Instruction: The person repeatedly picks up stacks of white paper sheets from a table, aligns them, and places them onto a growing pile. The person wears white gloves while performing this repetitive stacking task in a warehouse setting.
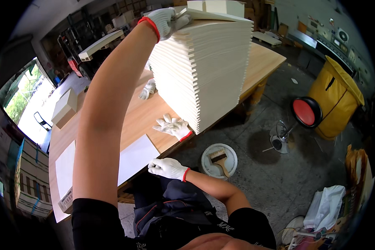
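Observation:
A tall stack of thin cream-coloured boards (221,71) stands on the wood-topped table (133,116), its near corner slightly uneven. High at its upper left corner, my left hand (166,23), in a white knitted glove with a red cuff, is closed on the edge of the top board (214,16), which sits a little raised. My gloved right hand (168,168) is low by the table's front edge, fingers curled, with nothing visible in them. Beside it lies a white sheet (139,156). A loose white glove (171,126) rests at the foot of the stack, and another glove (148,88) lies farther back.
A bucket lid or tub (233,155) with a wide brush (219,160) is on the floor right of the table. Farther right stand a red-seated stool (306,111) and a yellow bag (337,100). A cream block (65,107) sits at the table's left.

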### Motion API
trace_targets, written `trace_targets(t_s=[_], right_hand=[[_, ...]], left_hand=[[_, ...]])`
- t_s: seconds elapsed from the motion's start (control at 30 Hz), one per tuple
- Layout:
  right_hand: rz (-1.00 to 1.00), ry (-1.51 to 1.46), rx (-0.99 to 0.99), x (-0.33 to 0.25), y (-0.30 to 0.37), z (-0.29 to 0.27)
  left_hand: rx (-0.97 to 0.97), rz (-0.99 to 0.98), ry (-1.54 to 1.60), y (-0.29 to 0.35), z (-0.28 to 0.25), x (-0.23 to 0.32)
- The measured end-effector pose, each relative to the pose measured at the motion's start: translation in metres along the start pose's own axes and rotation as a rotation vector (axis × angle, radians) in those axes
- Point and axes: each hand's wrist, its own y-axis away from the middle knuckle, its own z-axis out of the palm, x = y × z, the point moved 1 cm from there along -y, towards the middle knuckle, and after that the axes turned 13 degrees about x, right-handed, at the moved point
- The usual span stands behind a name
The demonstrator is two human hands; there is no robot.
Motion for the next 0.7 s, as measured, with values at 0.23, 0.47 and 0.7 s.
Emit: trace_targets(t_s=[0.23,0.47,0.7], right_hand=[[0.052,-0.018,-0.029,-0.005,0.003,0.008],[0.217,-0.198,-0.040,-0.019,-0.006,-0.014],[0.380,-0.759,0.315,0.000,-0.100,-0.075]], left_hand=[[0.037,-0.164,0.549,-0.003,-0.020,-0.011],[-0.400,-0.008,0.494,0.019,-0.159,-0.036],[0.180,0.112,0.115,0.152,-0.373,-0.076]])
